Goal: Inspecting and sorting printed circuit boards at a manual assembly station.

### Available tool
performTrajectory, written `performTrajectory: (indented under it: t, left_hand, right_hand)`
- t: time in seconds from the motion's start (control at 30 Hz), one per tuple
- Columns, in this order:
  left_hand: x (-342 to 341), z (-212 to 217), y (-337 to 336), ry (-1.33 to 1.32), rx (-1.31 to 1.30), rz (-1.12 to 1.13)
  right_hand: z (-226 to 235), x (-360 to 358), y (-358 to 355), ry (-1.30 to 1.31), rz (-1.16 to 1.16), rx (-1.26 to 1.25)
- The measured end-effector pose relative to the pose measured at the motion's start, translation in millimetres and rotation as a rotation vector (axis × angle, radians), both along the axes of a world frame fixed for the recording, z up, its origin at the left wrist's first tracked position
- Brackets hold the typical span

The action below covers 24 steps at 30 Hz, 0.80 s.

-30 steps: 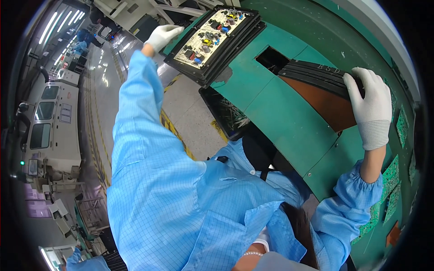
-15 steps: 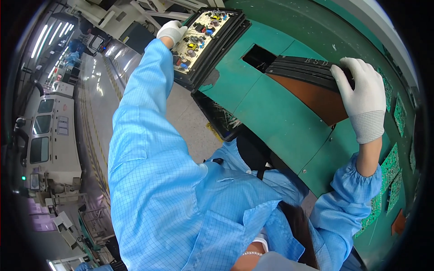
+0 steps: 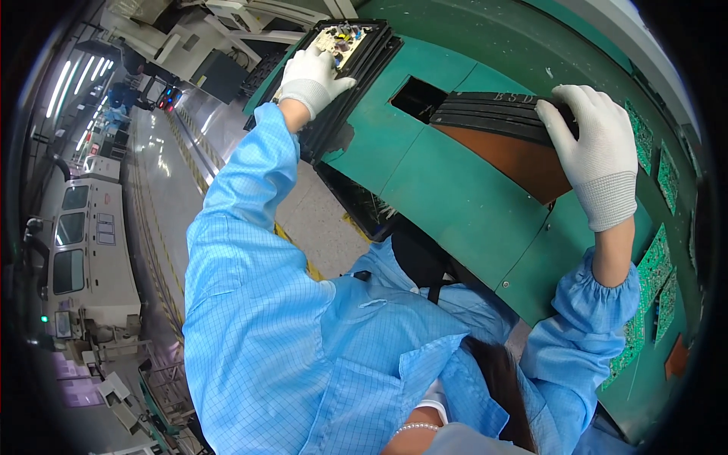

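My left hand (image 3: 311,76), in a white glove, grips the near edge of a stack of black trays (image 3: 364,61) at the far left end of the green workbench (image 3: 455,197); the top tray carries a circuit board with coloured parts (image 3: 345,38). My right hand (image 3: 595,152), also gloved, rests on the end of a second stack of black trays (image 3: 493,114) that lies over a brown opening (image 3: 523,163) in the bench. Both arms are in blue sleeves.
Green circuit boards (image 3: 656,265) lie on the bench at the right. A rectangular hole (image 3: 417,97) opens in the bench top between the two stacks. Grey machines (image 3: 83,258) line a shiny floor aisle (image 3: 163,189) on the left.
My left hand has moved right along the tray stack's edge and now covers part of the circuit board. The view has swung left. My right hand stays on the other stack.
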<state>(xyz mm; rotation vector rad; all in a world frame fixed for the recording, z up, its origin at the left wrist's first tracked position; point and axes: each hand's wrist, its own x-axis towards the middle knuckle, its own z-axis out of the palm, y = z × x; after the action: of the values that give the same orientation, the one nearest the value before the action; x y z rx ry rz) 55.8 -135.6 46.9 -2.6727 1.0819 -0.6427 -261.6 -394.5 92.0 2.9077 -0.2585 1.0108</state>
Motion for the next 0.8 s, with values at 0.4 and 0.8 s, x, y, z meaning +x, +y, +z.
performTrajectory:
  t: [0.4, 0.8]
  left_hand:
    - [56, 22, -28, 0.146, -0.095, -0.174]
    - [91, -2, -103, 0.189, -0.033, 0.003]
  right_hand:
    - [0, -1, 1, -0.015, 0.001, -0.004]
    - [2, -2, 3, -0.012, -0.01, -0.003]
